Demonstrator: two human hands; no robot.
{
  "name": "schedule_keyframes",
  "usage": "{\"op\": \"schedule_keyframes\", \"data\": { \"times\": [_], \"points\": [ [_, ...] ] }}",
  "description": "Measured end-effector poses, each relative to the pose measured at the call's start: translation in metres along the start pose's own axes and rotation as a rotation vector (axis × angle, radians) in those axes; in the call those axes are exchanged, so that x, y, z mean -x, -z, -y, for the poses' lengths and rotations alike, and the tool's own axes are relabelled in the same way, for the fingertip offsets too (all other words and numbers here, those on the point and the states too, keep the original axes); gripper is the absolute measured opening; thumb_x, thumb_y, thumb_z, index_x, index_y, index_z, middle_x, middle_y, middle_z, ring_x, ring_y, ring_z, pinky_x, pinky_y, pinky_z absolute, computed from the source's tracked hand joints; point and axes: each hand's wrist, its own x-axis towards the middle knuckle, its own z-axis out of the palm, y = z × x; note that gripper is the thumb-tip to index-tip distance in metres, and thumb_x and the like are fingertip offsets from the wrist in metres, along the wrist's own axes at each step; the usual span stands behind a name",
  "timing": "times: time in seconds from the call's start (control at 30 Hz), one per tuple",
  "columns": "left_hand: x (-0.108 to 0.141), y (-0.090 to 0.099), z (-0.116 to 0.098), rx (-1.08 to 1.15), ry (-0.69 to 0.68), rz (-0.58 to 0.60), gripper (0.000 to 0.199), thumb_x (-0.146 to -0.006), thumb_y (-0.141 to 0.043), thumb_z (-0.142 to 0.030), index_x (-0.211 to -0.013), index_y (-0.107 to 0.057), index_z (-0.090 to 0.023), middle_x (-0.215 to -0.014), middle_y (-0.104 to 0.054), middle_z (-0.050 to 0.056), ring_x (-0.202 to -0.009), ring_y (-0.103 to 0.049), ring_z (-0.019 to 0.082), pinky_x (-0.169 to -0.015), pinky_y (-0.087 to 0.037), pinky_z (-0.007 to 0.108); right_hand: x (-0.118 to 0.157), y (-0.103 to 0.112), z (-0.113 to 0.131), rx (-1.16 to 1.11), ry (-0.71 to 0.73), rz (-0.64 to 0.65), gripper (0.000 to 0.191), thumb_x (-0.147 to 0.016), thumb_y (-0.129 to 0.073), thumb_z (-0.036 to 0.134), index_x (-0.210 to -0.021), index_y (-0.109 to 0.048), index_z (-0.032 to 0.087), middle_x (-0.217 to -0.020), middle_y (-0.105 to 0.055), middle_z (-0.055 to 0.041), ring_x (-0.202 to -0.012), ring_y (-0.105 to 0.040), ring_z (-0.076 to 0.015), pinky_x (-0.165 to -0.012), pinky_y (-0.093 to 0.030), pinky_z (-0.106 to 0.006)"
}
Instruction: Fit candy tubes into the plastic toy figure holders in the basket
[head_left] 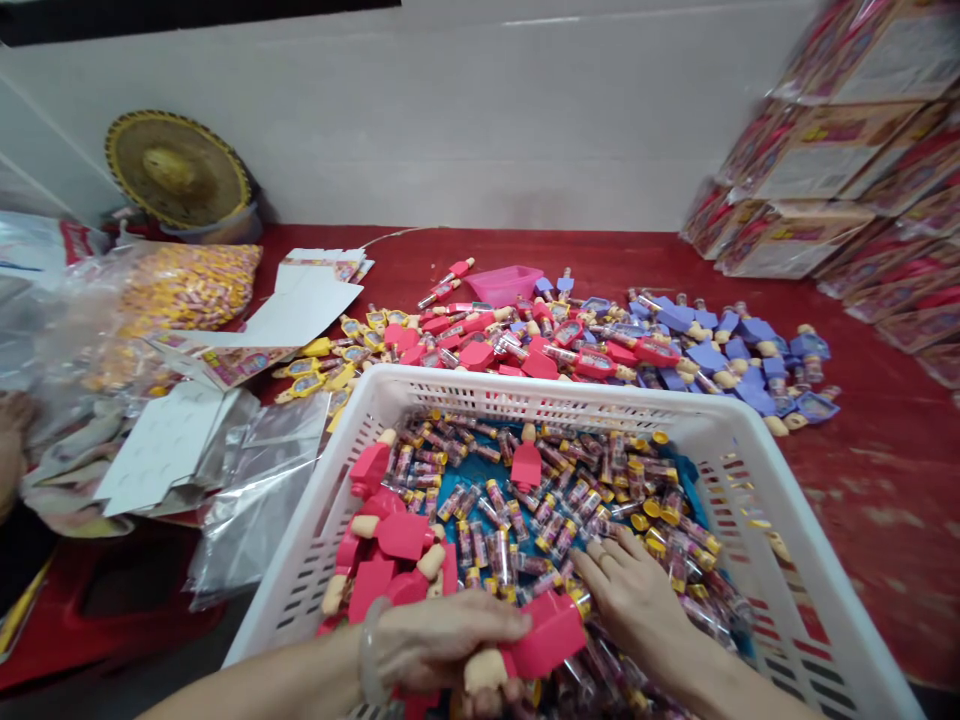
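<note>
Head view, as seen from where I stand. The left hand (450, 635) is closed around a red plastic piece (553, 635), thumb above and fingers beneath, with the beige knob of the piece turned back toward the wearer. The piece is over the near part of a white slotted basket (562, 384). The right hand (630, 585), loosely spread, dips its fingers among yellow-capped clear tubes (502, 555); the fingertips are partly hidden, so I cannot tell whether they grip a tube. More red pieces (401, 535) are heaped inside the basket along its left wall. Beyond the basket, on the red table (862, 480), lie further red pieces mixed with purple pieces (705, 355) and, to the left, yellow pieces (306, 386).

Likely faults, in my judgement: the smooth, rounded tubes could roll or slip from the right fingers, since they lie loose and crosswise; the left grip, if relaxed, could drop the red piece among them; and a nudge against the left heap might send pieces sliding onto the tubes, mixing the two groups.
</note>
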Motion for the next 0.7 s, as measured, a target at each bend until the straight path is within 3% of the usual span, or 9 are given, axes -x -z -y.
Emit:
{"op": "schedule_keyframes", "data": {
  "times": [0.07, 0.13, 0.23, 0.3, 0.37, 0.47, 0.53, 0.63, 0.7],
  "points": [
    [0.007, -0.002, 0.002, -0.435, -0.249, -0.237, 0.047, -0.079, -0.063, -0.049, -0.114, -0.053, -0.018, -0.09, -0.062, 0.006, -0.073, -0.056, 0.017, -0.068, -0.045, 0.03, 0.006, -0.009, 0.004, 0.005, 0.002, 0.123, 0.021, -0.067, -0.056, 0.005, -0.085, -0.061, 0.016, -0.072, -0.067, -0.0048, -0.064, -0.058, -0.0193, -0.074, -0.035, -0.035],
    [0.013, -0.002, 0.001, -0.888, -0.463, -0.47, 0.043, -0.083, -0.06, -0.037, -0.122, -0.049, -0.022, -0.109, -0.06, 0.008, -0.096, -0.056, 0.024, -0.086, -0.042, 0.038, 0.011, -0.016, 0.005, -0.003, -0.014, 0.281, 0.019, -0.065, -0.058, 0.005, -0.079, -0.059, 0.017, -0.063, -0.065, -0.0018, -0.055, -0.055, -0.0172, -0.068, -0.034, -0.032],
    [0.017, 0.0, -0.004, -1.165, -0.545, -0.557, 0.04, -0.088, -0.054, -0.033, -0.127, -0.047, -0.025, -0.117, -0.059, 0.008, -0.105, -0.054, 0.025, -0.091, -0.039, 0.039, 0.012, -0.017, 0.002, -0.068, -0.08, 0.361, 0.021, -0.063, -0.059, 0.005, -0.077, -0.058, 0.019, -0.057, -0.063, 0.0018, -0.05, -0.053, -0.0158, -0.064, -0.031, -0.031],
    [0.016, 0.002, -0.009, -1.045, -0.483, -0.551, 0.049, -0.088, -0.055, -0.044, -0.132, -0.043, -0.026, -0.102, -0.063, 0.005, -0.092, -0.058, 0.021, -0.08, -0.043, 0.032, 0.008, -0.011, -0.004, -0.101, -0.109, 0.27, 0.021, -0.062, -0.058, 0.006, -0.078, -0.057, 0.019, -0.062, -0.064, 0.0006, -0.056, -0.055, -0.0166, -0.066, -0.031, -0.031],
    [0.011, 0.004, -0.013, -0.759, -0.344, -0.509, 0.056, -0.087, -0.047, -0.06, -0.128, -0.046, -0.023, -0.08, -0.063, 0.001, -0.069, -0.056, 0.016, -0.062, -0.041, 0.026, 0.002, -0.003, -0.009, -0.105, -0.114, 0.134, 0.024, -0.062, -0.055, 0.005, -0.082, -0.058, 0.018, -0.066, -0.064, -0.0017, -0.061, -0.054, -0.0174, -0.068, -0.031, -0.031],
    [0.0, 0.008, -0.013, -0.241, -0.018, -0.308, 0.071, -0.083, -0.025, -0.077, -0.099, -0.057, -0.015, -0.059, -0.054, 0.0, -0.042, -0.04, 0.01, -0.044, -0.029, 0.023, -0.005, 0.006, -0.013, -0.082, -0.087, 0.0, 0.031, -0.066, -0.051, 0.003, -0.093, -0.06, 0.015, -0.073, -0.065, -0.0052, -0.065, -0.053, -0.0187, -0.07, -0.031, -0.032],
    [-0.005, 0.011, -0.009, -0.055, 0.12, -0.144, 0.069, -0.078, -0.032, -0.08, -0.088, -0.055, -0.016, -0.055, -0.051, -0.001, -0.037, -0.036, 0.008, -0.041, -0.026, 0.022, -0.006, 0.007, -0.011, -0.083, -0.067, -0.02, 0.032, -0.069, -0.05, 0.003, -0.097, -0.06, 0.013, -0.076, -0.065, -0.0061, -0.068, -0.053, -0.0194, -0.073, -0.032, -0.033],
    [-0.002, 0.009, -0.002, -0.139, 0.02, -0.016, 0.059, -0.069, -0.063, -0.066, -0.101, -0.052, -0.018, -0.062, -0.053, -0.003, -0.043, -0.041, 0.009, -0.046, -0.033, 0.022, -0.001, -0.001, -0.004, -0.1, -0.032, 0.017, 0.022, -0.069, -0.053, 0.007, -0.088, -0.059, 0.016, -0.072, -0.063, -0.0043, -0.065, -0.053, -0.0186, -0.073, -0.033, -0.033],
    [0.005, 0.005, 0.001, -0.43, -0.156, -0.136, 0.059, -0.069, -0.071, -0.054, -0.111, -0.048, -0.019, -0.074, -0.056, -0.001, -0.055, -0.048, 0.012, -0.055, -0.039, 0.025, 0.005, -0.008, 0.0, -0.077, -0.011, 0.11, 0.015, -0.068, -0.056, 0.008, -0.08, -0.057, 0.018, -0.069, -0.063, -0.0032, -0.061, -0.053, -0.0176, -0.068, -0.032, -0.032]
  ]
}}
